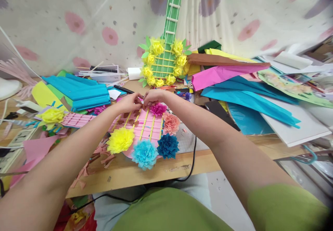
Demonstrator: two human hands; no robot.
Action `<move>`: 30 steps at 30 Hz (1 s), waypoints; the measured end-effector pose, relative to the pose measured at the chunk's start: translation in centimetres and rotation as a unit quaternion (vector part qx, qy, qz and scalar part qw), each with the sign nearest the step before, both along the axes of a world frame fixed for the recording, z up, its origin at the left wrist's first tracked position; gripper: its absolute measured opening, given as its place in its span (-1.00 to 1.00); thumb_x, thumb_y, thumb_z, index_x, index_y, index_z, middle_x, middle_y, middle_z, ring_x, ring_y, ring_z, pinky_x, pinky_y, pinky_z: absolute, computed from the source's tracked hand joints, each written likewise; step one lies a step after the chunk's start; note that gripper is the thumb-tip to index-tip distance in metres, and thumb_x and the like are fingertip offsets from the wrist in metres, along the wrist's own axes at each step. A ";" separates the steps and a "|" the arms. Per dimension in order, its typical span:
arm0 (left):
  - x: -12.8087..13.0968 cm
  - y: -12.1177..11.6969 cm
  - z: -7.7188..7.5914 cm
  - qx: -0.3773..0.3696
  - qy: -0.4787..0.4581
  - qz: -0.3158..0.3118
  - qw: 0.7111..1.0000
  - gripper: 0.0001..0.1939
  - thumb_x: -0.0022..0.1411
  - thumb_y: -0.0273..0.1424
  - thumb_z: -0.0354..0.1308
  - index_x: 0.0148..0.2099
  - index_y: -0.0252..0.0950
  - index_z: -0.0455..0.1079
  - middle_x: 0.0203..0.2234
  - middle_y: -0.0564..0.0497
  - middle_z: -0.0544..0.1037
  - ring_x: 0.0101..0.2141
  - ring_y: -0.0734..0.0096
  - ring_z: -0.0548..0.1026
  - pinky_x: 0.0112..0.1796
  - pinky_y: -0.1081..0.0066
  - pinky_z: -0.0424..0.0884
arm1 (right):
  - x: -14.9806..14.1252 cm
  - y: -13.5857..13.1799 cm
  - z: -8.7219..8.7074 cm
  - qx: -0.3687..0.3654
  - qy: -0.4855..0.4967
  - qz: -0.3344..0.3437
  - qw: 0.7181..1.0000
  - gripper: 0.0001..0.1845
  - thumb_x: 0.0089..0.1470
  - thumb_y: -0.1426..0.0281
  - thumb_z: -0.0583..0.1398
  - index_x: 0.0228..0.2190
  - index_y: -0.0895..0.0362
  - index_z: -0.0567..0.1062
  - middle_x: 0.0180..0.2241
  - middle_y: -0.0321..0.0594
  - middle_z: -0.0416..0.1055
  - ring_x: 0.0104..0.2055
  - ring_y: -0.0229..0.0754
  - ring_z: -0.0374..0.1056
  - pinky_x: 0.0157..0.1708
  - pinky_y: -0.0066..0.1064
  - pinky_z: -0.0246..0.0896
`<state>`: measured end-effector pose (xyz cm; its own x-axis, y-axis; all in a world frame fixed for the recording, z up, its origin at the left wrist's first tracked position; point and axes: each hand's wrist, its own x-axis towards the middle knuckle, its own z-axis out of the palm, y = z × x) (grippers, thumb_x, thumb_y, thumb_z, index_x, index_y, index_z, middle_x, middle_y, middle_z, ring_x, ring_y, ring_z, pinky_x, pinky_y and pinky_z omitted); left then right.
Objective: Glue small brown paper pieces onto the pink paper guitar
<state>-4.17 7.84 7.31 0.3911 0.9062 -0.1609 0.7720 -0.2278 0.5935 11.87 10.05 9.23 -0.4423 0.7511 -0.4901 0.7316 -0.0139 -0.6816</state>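
A pink paper guitar (149, 120) lies on the table, strung with pink cords and crossed by yellow strips. Around its body sit a yellow paper flower (120, 140), a light blue one (145, 154), a dark blue one (168, 145), a coral one (171, 123) and a magenta one (158, 109). Over the far edge of the body, my left hand (131, 102) and my right hand (154, 97) meet with fingers pinched. Something small and brownish shows at their fingertips, too small to name. Brown paper pieces (136, 113) lie on the guitar under my left hand.
Behind stands a green paper guitar (166, 62) with yellow flowers, against a flowered curtain. Folded blue crepe paper (78, 90) lies left; blue, magenta and brown paper (229, 72) is piled right, beside a dark phone (221, 114). A black cable (194, 158) hangs over the front edge.
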 end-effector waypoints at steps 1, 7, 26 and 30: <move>0.0 0.0 0.0 0.001 0.002 0.000 1.000 -0.57 -0.04 -0.42 0.13 -0.04 -0.27 0.31 -0.31 -0.01 0.61 -0.29 0.27 0.57 -0.27 0.38 0.44 | 0.0 0.0 -0.1 0.007 -0.002 -0.005 1.000 -0.86 -0.15 0.54 0.31 -0.45 0.30 0.46 -0.64 -0.33 0.36 -0.62 -0.43 0.14 -0.55 -0.53 0.06; -0.4 0.4 -0.8 -0.009 -0.009 -0.002 1.000 -0.55 -0.01 -0.44 0.12 -0.01 -0.27 0.28 -0.28 -0.03 0.62 -0.29 0.30 0.58 -0.29 0.40 0.43 | -0.1 -0.1 -0.1 0.009 0.000 -0.009 1.000 -0.90 -0.11 0.59 0.25 -0.45 0.26 0.45 -0.65 -0.36 0.31 -0.64 -0.43 0.09 -0.60 -0.53 -0.01; -0.2 0.1 -0.6 0.001 -0.005 0.014 1.000 -0.63 0.04 -0.42 0.10 -0.04 -0.27 0.32 -0.30 -0.01 0.62 -0.30 0.33 0.57 -0.28 0.42 0.43 | 0.2 -0.9 -0.1 0.036 -0.012 -0.010 0.999 -0.75 -0.17 0.59 0.29 -0.35 0.21 0.44 -0.68 -0.43 0.28 -0.64 -0.41 0.15 -0.64 -0.57 0.02; -0.2 0.1 -0.8 0.002 -0.003 0.018 1.000 -0.63 0.05 -0.44 0.09 -0.03 -0.27 0.31 -0.32 0.00 0.61 -0.32 0.35 0.57 -0.31 0.44 0.42 | -0.1 -1.3 0.3 0.061 -0.049 0.006 0.997 -0.72 -0.17 0.55 0.31 -0.32 0.21 0.44 -0.64 -0.38 0.35 -0.62 -0.38 0.21 -0.63 -0.56 0.07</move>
<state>-4.33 7.96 6.54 0.3593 0.9203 -0.1548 0.7760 -0.2025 0.5973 11.77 8.77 9.52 -0.4060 0.8025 -0.4373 0.7946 0.0736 -0.6027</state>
